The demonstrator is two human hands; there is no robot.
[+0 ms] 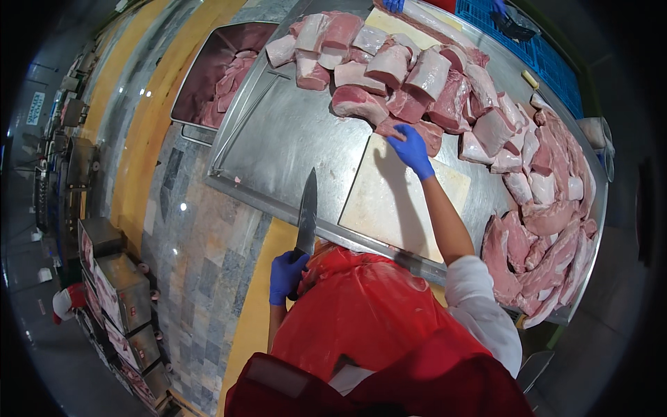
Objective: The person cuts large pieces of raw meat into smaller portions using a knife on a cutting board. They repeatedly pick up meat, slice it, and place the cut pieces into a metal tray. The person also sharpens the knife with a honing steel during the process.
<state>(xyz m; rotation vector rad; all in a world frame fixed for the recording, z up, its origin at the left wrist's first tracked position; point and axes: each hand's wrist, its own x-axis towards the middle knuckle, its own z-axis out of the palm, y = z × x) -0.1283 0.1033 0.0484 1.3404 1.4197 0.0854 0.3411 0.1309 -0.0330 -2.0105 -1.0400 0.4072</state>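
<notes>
**Meat slab under the right hand, knife held back in the left**

Pork slab (408,129) lies at the far edge of the pale cutting board (399,201), at the front of a big heap of raw cuts (389,66). The right hand (411,149), in a blue glove, reaches out with arm extended and rests its fingers on that slab, fingers curled over the near edge as if to drag it onto the board; whether it truly grips the meat I cannot tell. The left hand (285,276), also blue-gloved, is closed round the handle of a long butcher knife (306,212), held low by the table edge with the blade pointing away over the steel, likely to keep it clear of the reaching arm.

The board sits on a stainless steel table (285,146) with a raised rim. A second heap of larger pink cuts (545,229) fills the table's right side, within reach of the board. At the far left a deep steel tray (201,76) holds more meat pieces. The person wears a red plastic apron (361,313) over a white sleeve (479,292).

Beyond the table, a blue plastic crate (535,52) stands at the top right. Along the left wall hangs a small pale rectangular sign (35,108), too small to read. Boxy steel containers (121,292) are stacked on the floor at lower left.
</notes>
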